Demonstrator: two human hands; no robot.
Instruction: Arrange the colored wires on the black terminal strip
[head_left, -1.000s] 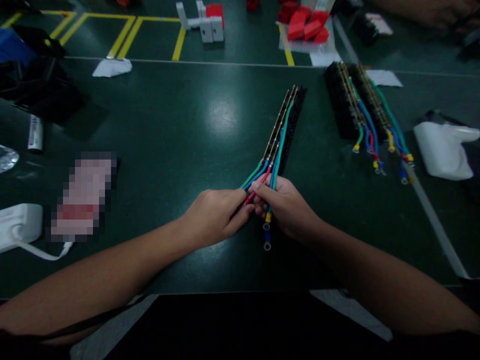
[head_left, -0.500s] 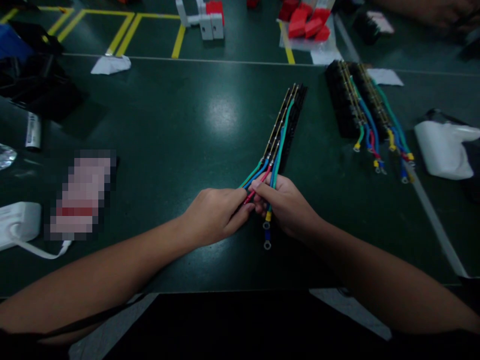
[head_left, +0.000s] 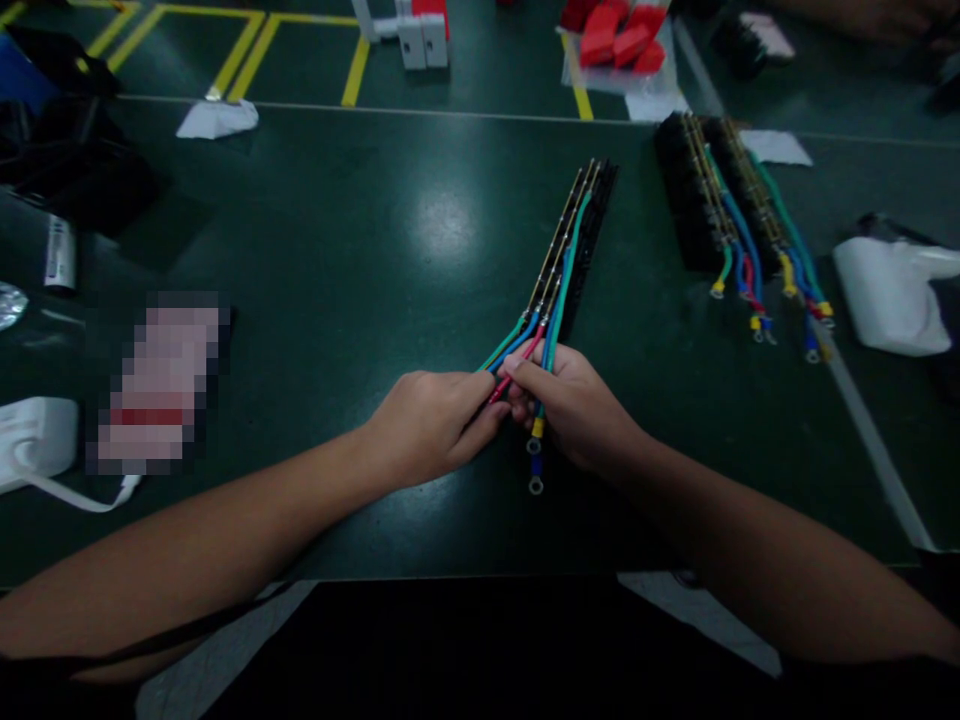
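Observation:
A long black terminal strip [head_left: 581, 235] lies on the dark green table [head_left: 360, 260], slanting away from me. Green, blue and red wires [head_left: 559, 300] run along it to its near end. There both hands meet. My left hand [head_left: 431, 420] is closed, pinching the red wire and its neighbours. My right hand [head_left: 574, 405] is wrapped round the wire bundle; yellow and blue ring lugs [head_left: 535, 460] hang out below its fingers.
Two more wired black strips [head_left: 720, 200] lie at the right, with a white object [head_left: 889, 295] beyond. Red blocks [head_left: 619, 40] and white parts [head_left: 412, 35] sit at the far edge. A white device with a cord [head_left: 34, 440], a small tube [head_left: 60, 250] and dark bags are left.
Both hands keep their hold on the wires. Only the view has shifted slightly, so everything sits a little higher in the frame.

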